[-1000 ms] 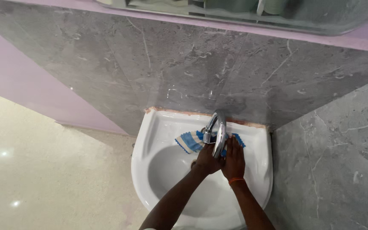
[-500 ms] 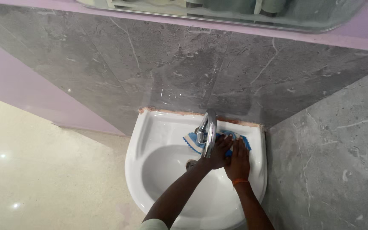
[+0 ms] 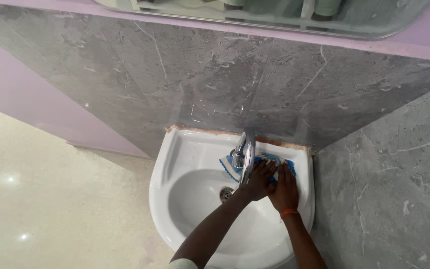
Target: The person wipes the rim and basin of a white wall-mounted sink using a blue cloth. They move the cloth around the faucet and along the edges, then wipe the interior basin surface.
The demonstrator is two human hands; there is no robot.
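Right now both hands press on the blue-and-white striped cloth (image 3: 235, 167) lying on the back ledge of the white washbasin (image 3: 175, 164): the left hand (image 3: 260, 180) has its fingers spread and pushed into the cloth just beside the chrome tap (image 3: 246, 154), and the right hand (image 3: 285, 188) lies flat, fingers together, pinning the cloth's right end near the grey marble wall (image 3: 374, 189). To my eye the risk is knuckles knocking the tap spout on a leftward push. Equally, the loose fringed end could slide off the ledge into the bowl toward the drain (image 3: 226, 193).
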